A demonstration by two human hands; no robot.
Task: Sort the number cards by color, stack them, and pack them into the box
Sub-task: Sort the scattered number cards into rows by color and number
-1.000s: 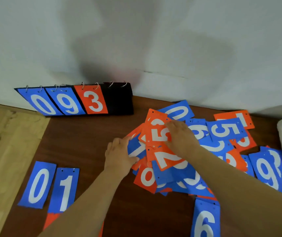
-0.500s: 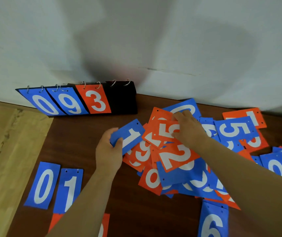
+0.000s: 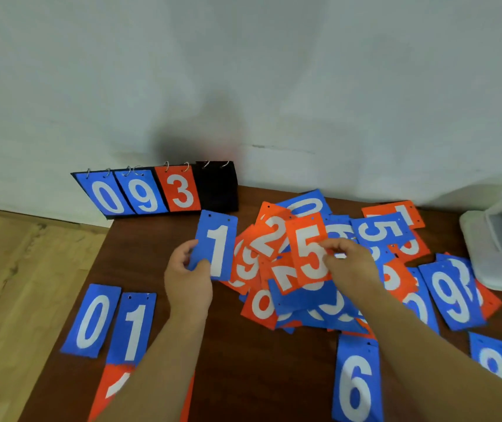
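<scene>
In the head view, the left hand (image 3: pixel 187 278) held a blue "1" card (image 3: pixel 217 248) upright above the dark tabletop (image 3: pixel 243 367), its fingers (image 3: pixel 181 249) curled behind the card's lower left edge and the thumb pressed on its face. The right hand (image 3: pixel 351 266) pinched an orange "5" card (image 3: pixel 307 251) by its right edge, fingertips closed on it, lifting it just over the loose pile of blue and orange number cards (image 3: pixel 301 303). That pile spread from the middle of the tabletop toward its far and right edges, the cards overlapping at all angles; a blue "9" card (image 3: pixel 452 296) lay at its right side. Near the left edge, a blue "0" card (image 3: pixel 93 321) and a second blue "1" card (image 3: pixel 132 328) lay flat side by side, just touching, with an orange card (image 3: pixel 114 388) partly under the left forearm toward the near edge. A blue "6" card (image 3: pixel 356 382) lay apart from the pile near the near edge, beside the right forearm. At the far left corner a flip scoreboard (image 3: pixel 158 191) leaned against the wall (image 3: pixel 243 71), showing blue 0, blue 9 and orange 3. A white plastic box (image 3: pixel 500 248) sat at the right edge. Light wood flooring (image 3: pixel 15 284) ran past the left edge.
</scene>
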